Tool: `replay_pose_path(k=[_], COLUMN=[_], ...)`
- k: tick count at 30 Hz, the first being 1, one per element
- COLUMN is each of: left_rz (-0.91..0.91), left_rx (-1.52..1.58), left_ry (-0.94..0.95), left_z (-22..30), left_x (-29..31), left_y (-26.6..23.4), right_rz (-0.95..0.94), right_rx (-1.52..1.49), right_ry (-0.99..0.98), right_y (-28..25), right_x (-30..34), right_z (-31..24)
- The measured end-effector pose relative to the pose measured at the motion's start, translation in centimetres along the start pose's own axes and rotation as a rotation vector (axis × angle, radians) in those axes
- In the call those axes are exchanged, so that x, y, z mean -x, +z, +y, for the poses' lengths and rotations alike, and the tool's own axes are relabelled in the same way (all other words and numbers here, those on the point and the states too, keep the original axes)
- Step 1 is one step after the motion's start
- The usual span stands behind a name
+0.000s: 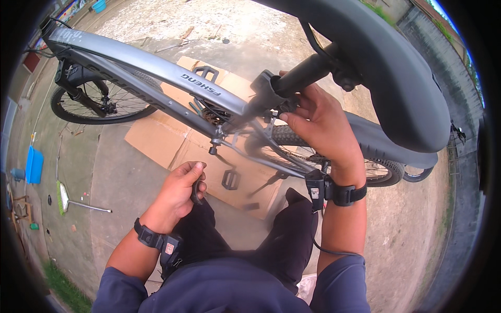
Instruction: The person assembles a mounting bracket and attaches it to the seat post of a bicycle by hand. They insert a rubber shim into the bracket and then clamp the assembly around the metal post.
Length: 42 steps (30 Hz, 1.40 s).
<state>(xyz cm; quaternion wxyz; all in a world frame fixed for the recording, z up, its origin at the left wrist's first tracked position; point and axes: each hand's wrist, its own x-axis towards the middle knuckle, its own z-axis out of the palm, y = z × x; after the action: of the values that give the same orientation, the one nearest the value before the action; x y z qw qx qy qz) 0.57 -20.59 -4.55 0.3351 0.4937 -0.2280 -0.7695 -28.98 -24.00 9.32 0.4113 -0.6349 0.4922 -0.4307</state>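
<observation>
A grey bicycle frame [151,57] stretches across in front of me, with a black saddle [396,68] on a black seat post [308,68] at the upper right. My right hand [323,125] has its fingers curled around a black clamp-like bracket [267,83] where the post meets the frame; some of its fingers are hidden behind the post. Lower down, left of the frame's bottom end, my left hand [182,190] is closed on a small dark curved piece [197,193], whose kind I cannot make out.
Cardboard [156,138] lies under the bicycle, with a black pedal [230,180] and a few tools on it. The rear wheel [386,172] is at the right, the front wheel [104,99] at the left. A broom [62,198] and a blue basin [34,164] are farther left.
</observation>
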Motion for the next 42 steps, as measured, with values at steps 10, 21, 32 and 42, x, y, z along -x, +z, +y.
replay_pose_path(k=[10, 21, 32, 42], left_rz=[-0.143, 0.001, -0.338, -0.342], left_rx=[-0.224, -0.902, -0.67, -0.495], left_ry=[0.325, 1.432, 0.947, 0.932], left_z=[1.3, 6.5, 9.9, 10.0], left_x=[0.0, -3.0, -2.6, -4.2], left_y=[4.6, 12.6, 11.7, 10.7], right_rz=[0.112, 0.176, 0.418, 0.282], right_rx=[0.056, -0.148, 0.475, -0.033], right_ry=[0.0, -0.027, -0.235, -0.073], right_y=[1.1, 2.0, 1.4, 2.2], right_x=[0.7, 1.9, 1.2, 0.2], right_z=[-0.2, -0.4, 1.2, 1.6])
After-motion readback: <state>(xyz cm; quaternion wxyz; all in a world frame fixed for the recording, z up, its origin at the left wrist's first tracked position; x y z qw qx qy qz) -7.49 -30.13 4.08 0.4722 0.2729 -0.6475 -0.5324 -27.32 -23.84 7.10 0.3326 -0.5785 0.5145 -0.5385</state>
